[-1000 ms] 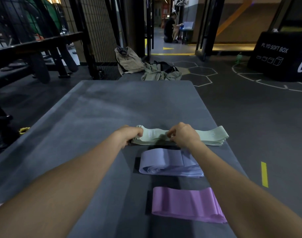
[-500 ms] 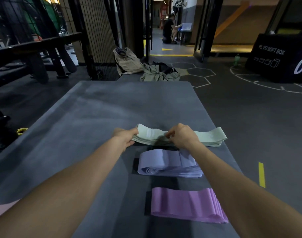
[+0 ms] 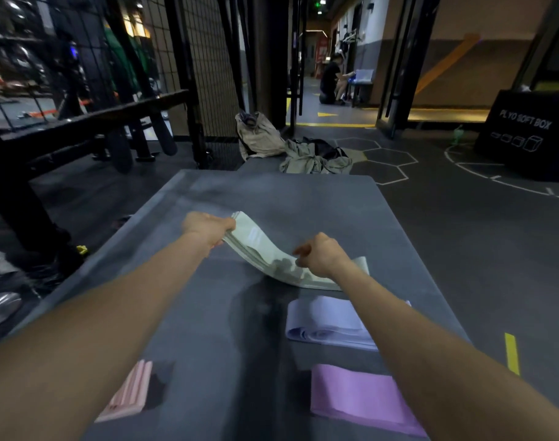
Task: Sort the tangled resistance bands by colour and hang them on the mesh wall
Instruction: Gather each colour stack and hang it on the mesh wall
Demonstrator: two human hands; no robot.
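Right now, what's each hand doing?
Left hand: gripping one end of the green bands.
Right hand: curled over the bands; grip cannot be told.

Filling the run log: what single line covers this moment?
left hand grips green bands, end raised | right hand curled above them | other stacks flat on table

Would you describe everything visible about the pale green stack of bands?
The pale green bands are a stack of flat, thin, rubbery-looking strips. The left hand grips their left end, lifted off the grey mat; the right end rests there. The right hand is at their middle, though its grip is unclear.
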